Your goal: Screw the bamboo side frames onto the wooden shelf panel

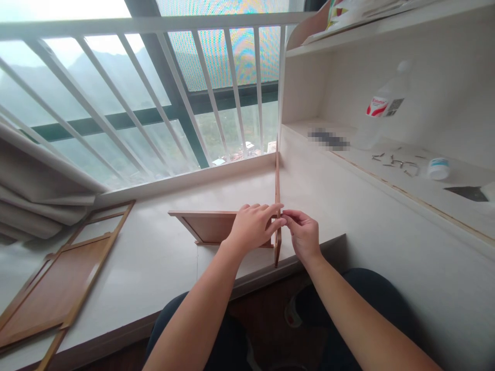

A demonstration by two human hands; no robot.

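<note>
A wooden panel (211, 225) with a raised frame stands on the white ledge, joined or pressed at its right end to a narrow upright wooden side piece (277, 242). My left hand (253, 225) lies over that end of the panel, its fingers and thumb closed around the side piece. On the piece's right face, my right hand (303, 232) pinches thumb and forefinger together against the wood, close to my left fingertips. Whatever sits in that pinch is too small and covered to make out.
Another wooden frame with a panel (58, 288) lies at left beside a grey curtain (34, 185). On the right shelf are loose metal screws (400, 164), a white tub (438, 168) and a plastic bottle (381, 111). A white railing (143, 93) stands before the window.
</note>
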